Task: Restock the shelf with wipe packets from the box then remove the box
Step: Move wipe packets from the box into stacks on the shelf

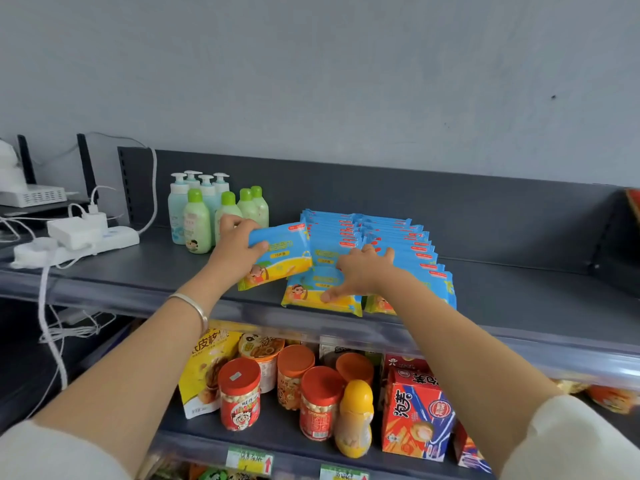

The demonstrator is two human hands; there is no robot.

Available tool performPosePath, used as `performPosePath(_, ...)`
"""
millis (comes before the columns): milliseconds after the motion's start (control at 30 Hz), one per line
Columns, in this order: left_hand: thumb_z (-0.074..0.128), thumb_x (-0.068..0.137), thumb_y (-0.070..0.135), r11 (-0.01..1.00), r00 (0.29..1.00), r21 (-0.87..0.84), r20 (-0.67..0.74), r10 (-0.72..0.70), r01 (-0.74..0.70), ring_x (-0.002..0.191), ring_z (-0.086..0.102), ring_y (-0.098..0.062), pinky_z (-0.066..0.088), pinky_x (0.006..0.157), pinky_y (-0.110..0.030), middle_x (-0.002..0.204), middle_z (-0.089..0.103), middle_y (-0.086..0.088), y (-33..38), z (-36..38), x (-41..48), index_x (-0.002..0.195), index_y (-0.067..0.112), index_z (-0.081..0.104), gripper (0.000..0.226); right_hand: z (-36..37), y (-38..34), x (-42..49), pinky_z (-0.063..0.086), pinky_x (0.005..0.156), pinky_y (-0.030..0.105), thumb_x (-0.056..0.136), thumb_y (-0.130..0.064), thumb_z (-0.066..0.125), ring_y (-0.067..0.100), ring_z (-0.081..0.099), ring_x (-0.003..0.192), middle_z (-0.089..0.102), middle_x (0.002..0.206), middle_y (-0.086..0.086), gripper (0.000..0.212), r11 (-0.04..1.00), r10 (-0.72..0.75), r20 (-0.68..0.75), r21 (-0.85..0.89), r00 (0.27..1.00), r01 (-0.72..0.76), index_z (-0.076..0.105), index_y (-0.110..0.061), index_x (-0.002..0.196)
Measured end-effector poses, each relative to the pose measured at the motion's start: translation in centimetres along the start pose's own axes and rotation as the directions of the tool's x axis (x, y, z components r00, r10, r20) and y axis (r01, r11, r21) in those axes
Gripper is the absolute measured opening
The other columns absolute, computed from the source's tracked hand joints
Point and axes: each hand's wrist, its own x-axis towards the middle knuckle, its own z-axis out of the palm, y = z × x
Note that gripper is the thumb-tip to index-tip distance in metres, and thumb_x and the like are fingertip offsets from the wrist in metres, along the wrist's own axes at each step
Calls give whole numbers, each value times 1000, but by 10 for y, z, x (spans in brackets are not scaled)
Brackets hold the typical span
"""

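Matte grey shelf (156, 271), left hand (235, 251) gripping glossy rectangular wipe packet (280, 258)

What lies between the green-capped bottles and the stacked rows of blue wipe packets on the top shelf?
Head view: the left hand, gripping one tilted blue-and-yellow wipe packet, above the bare dark grey shelf.

On the shelf (519, 282), packets (410, 237) lie in rows at the middle; bottles (197, 220) stand left of them, a power strip (114, 237) farther left; jars (239, 393) sit below.
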Motion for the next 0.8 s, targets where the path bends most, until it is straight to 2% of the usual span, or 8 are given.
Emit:
performPosePath(100, 53, 94, 12, 999, 1000, -49, -26, 5, -6, 103, 35, -12, 37, 92, -18, 125, 29, -9, 2, 0, 1, 122, 0, 50, 31, -1, -1, 2, 10, 105, 71, 72, -70, 61, 34, 26, 136, 42, 137, 8, 80, 998, 2, -25, 70, 1000, 0, 44, -17, 129)
performPosePath(200, 54, 93, 10, 996, 999, -86, -39, 16, -20, 105, 35, -12, 31, 95, -18, 122, 30, -9, 4, -1, 4, 120, -1, 51, 29, -1, 2, 5, 15, 108, 64, 80, -56, 65, 28, 41, 124, 52, 123, 1, 58, 972, -2, -84, 234, 996, 22, 44, -20, 121)
performPosePath(300, 54, 94, 11, 991, 999, -134, -27, 18, -21, 106, 36, -13, 33, 97, -21, 116, 26, -3, 5, -3, 6, 120, 0, 51, 29, -1, 3, 13, 20, 108, 54, 85, -44, 64, 23, 48, 116, 58, 115, -4, 39, 946, 63, -274, 324, 960, 30, 48, -23, 114)
performPosePath(367, 54, 94, 12, 989, 999, -148, 34, 27, -22, 106, 35, -12, 35, 98, -24, 116, 26, -1, 5, -1, 7, 119, 2, 51, 27, 0, 6, 18, 20, 108, 53, 88, -36, 61, 23, 43, 120, 58, 117, -4, 29, 945, 118, -366, 327, 923, 9, 51, -25, 114)
performPosePath(500, 54, 94, 12, 996, 964, -31, 250, 92, -87, 107, 33, -10, 28, 91, -13, 120, 26, -1, 9, 17, 7, 121, 5, 51, 28, 0, 23, 19, 23, 108, 56, 93, -32, 55, 26, 36, 129, 49, 132, -1, 32, 955, 148, -325, 291, 934, -50, 56, -32, 125)
performPosePath(600, 55, 94, 13, 992, 939, 24, 324, 111, -126, 116, 36, -16, 23, 91, -9, 129, 28, -8, 16, 39, 10, 126, 4, 48, 34, 1, 36, 12, 27, 109, 54, 92, -35, 58, 27, 35, 131, 43, 138, -1, 36, 947, 186, -360, 313, 914, -69, 55, -34, 128)
performPosePath(700, 57, 92, 20, 980, 938, 99, 319, 135, -175, 127, 33, -23, 28, 106, -26, 134, 28, -6, 23, 59, 16, 128, 16, 48, 38, 5, 43, 3, 27, 110, 51, 93, -32, 55, 27, 38, 130, 45, 136, -1, 35, 940, 211, -418, 334, 884, -67, 55, -32, 128)
performPosePath(800, 57, 90, 32, 934, 942, 283, 312, 123, -216, 130, 27, -27, 32, 104, -43, 143, 23, 2, 30, 69, 15, 131, 38, 43, 43, 11, 44, -4, 28, 109, 50, 94, -32, 53, 27, 38, 129, 45, 135, -2, 35, 953, 189, -436, 298, 880, -57, 54, -32, 128)
